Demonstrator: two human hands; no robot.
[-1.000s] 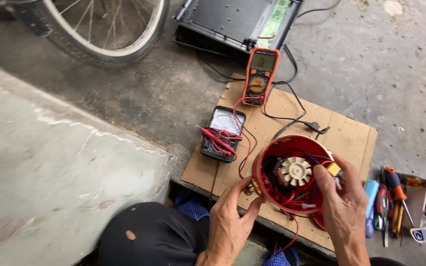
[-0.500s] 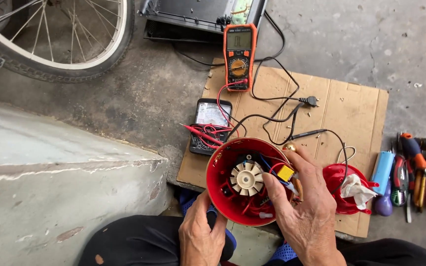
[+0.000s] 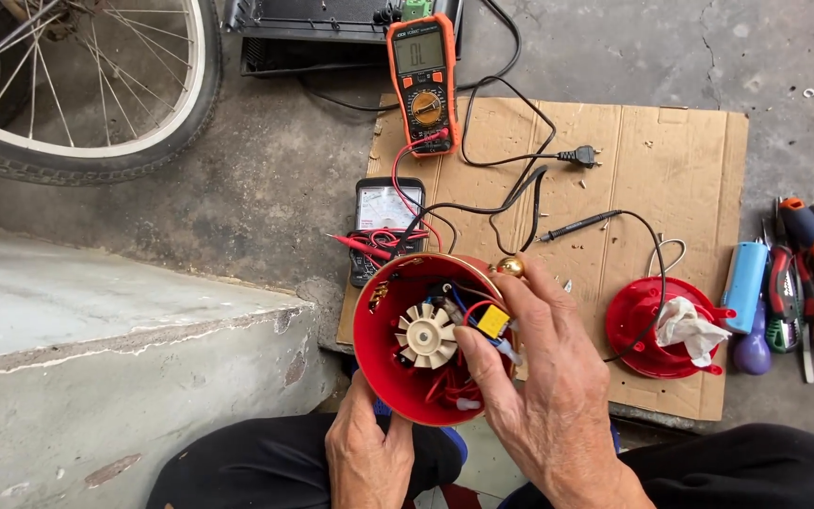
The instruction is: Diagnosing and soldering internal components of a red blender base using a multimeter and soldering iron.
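1. Centrally, we noted one round red plastic housing (image 3: 398,372), glossy, open side up, held above the near edge of the cardboard sheet (image 3: 680,160), over the person's lap.
2. Inside the housing we saw one cream plastic fan wheel (image 3: 426,335) with radial blades, one small yellow block component (image 3: 494,321), and red, blue and black wires in a loose tangle.
3. The left hand (image 3: 369,452) was closed around the near rim of the housing, thumb on the outer wall, supporting it from below.
4. The right hand (image 3: 548,396) lay over the far-right rim, partly curled; its fingertips (image 3: 471,363) reached into the wiring just beside the yellow block. We could not tell whether they pinched a wire.
5. One small brass-coloured knob (image 3: 509,267) showed at the rim, just above the right hand.
6. The cardboard was flat, brown, corrugated and rectangular, on rough grey concrete.
7. We counted two meters: one orange-cased digital multimeter (image 3: 424,80) at the far edge, and one dark analogue meter (image 3: 386,221) near the housing, with red and black leads.
8. One red round lid (image 3: 643,330) held a crumpled white tissue (image 3: 688,328).
9. Right of the cardboard lay a row of hand tools (image 3: 798,273), with one pale blue cylinder (image 3: 744,273).
10. One spoked bicycle wheel (image 3: 96,85) stood at upper left.
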